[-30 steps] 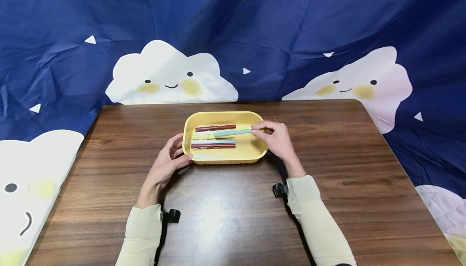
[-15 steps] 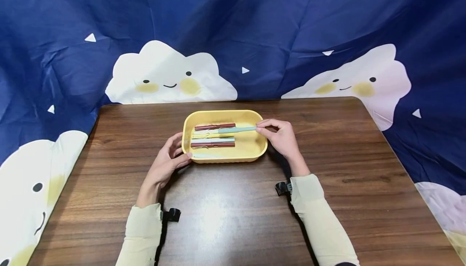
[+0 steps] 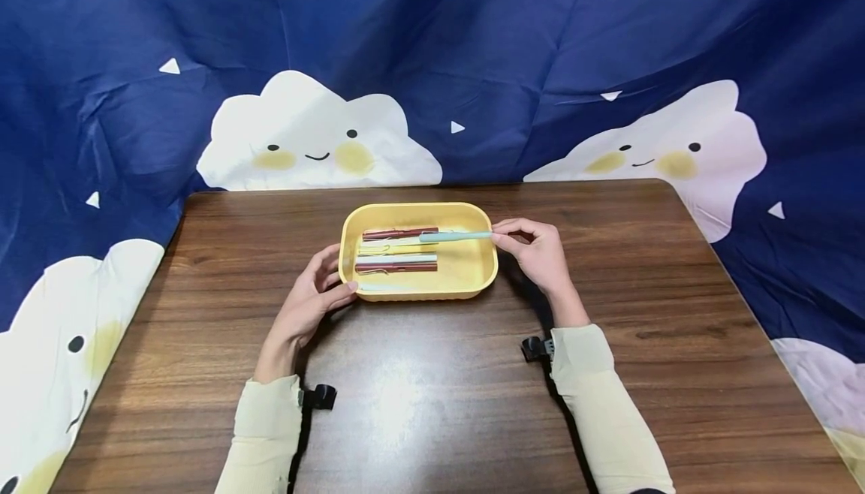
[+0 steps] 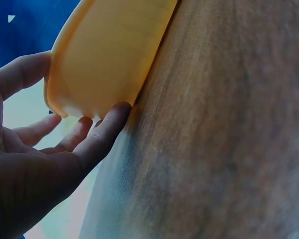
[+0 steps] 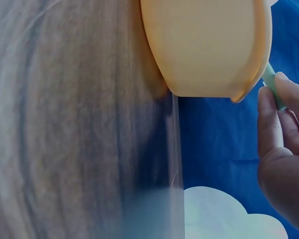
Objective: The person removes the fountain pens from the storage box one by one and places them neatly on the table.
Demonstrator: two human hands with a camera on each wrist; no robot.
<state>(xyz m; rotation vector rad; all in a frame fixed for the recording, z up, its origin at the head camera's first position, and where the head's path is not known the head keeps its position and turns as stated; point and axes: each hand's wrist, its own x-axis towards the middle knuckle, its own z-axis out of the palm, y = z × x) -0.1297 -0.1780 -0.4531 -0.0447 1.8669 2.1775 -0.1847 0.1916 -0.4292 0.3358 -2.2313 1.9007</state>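
Observation:
In the head view a yellow box [image 3: 466, 272] stands towards the back of the wooden table. My left hand [image 3: 307, 302] holds its left end, thumb on the near corner of the rim and fingers against the end wall. A light green pen [image 3: 453, 237] lies level over the right half of the box. My right hand [image 3: 541, 254] pinches that pen's right end between thumb and fingers, just outside the rim. Inside the box lie several more pens side by side: a dark red pen [image 3: 385, 236], a yellow pen [image 3: 378, 249], a pale blue pen [image 3: 405, 259] and another dark red pen [image 3: 405, 269].
The brown table [image 3: 432, 404] spreads around the box, with its back edge a little behind it. A blue cloth [image 3: 493, 43] with white clouds hangs beyond. Black wrist straps [image 3: 323, 397] show at both cream sleeves [image 3: 608, 396].
My right hand has moved right, drawing the light green pen from over the other pens towards the right rim. My left hand has stayed at the box's left end.

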